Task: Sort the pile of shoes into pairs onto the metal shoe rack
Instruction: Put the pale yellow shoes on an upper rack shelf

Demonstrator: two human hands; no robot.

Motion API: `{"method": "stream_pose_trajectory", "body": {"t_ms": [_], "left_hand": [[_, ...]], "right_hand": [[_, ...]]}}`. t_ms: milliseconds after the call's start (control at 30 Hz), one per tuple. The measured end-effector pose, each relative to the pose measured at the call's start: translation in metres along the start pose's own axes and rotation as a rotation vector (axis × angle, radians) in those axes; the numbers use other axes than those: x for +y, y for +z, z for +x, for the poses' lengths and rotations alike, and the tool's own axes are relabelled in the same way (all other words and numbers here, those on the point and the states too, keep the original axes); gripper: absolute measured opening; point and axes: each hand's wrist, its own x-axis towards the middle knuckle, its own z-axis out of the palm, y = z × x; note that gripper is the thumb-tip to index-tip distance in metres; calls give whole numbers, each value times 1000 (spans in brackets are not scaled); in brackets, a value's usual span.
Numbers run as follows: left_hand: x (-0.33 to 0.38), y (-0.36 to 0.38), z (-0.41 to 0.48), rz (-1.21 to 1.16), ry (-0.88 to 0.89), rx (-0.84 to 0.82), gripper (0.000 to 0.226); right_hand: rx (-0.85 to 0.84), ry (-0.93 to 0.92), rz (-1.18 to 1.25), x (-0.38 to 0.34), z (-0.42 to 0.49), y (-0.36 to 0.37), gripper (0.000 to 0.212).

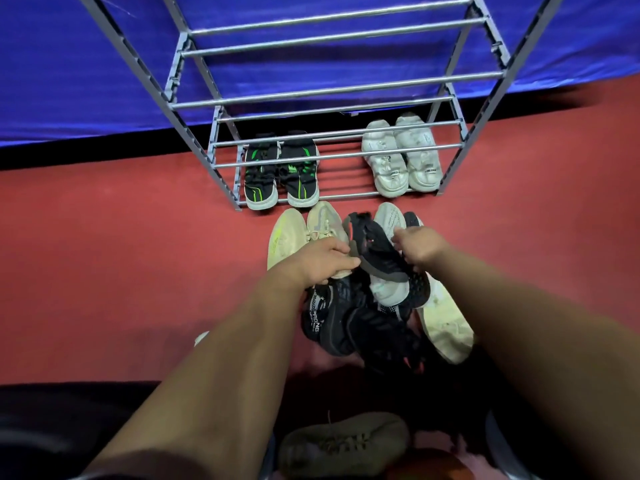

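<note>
Head | left hand (325, 261) grips cream shoe (323, 223) | right hand (419, 247) grips black shoe (374, 249) | pile sneaker (317, 317) lettering partly reads "PRONG"

A plain indoor room: red floor (121, 271), blue sheet (86, 81) behind a metal shoe rack (332, 88).

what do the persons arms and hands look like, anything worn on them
No sleeves are in view: the left forearm and right forearm are bare right to the frame edge. The left hand and right hand wear no gloves, and no watch, band or ring shows.
</note>
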Motion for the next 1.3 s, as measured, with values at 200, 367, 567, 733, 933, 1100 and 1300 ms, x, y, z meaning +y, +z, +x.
{"method": "stream_pose_trajectory", "body": {"t_ms": [200, 367, 567, 733, 933, 1100, 1300], "left_hand": [[-9, 8, 17, 183, -125, 189, 20], [-5, 27, 35, 194, -222, 301, 59], [-13, 41, 36, 34, -378, 415, 79], [-24, 33, 36, -202, -416, 249, 53], [-32, 24, 40, -384, -415, 217, 54], [-18, 16, 39, -450, -425, 185, 50], [-12, 10, 34, -501, -435, 139, 45]], "right_hand": [[35, 100, -246, 28, -6, -4, 32], [125, 179, -372, 69, -7, -16, 44], [-115, 152, -589, 92, -20, -7, 45], [-204, 184, -392, 103, -11, -4, 37], [-171, 451, 71, 113, 2, -32, 39], [221, 313, 19, 78, 1, -82, 42], [190, -150, -160, 38, -10, -57, 34]]}}
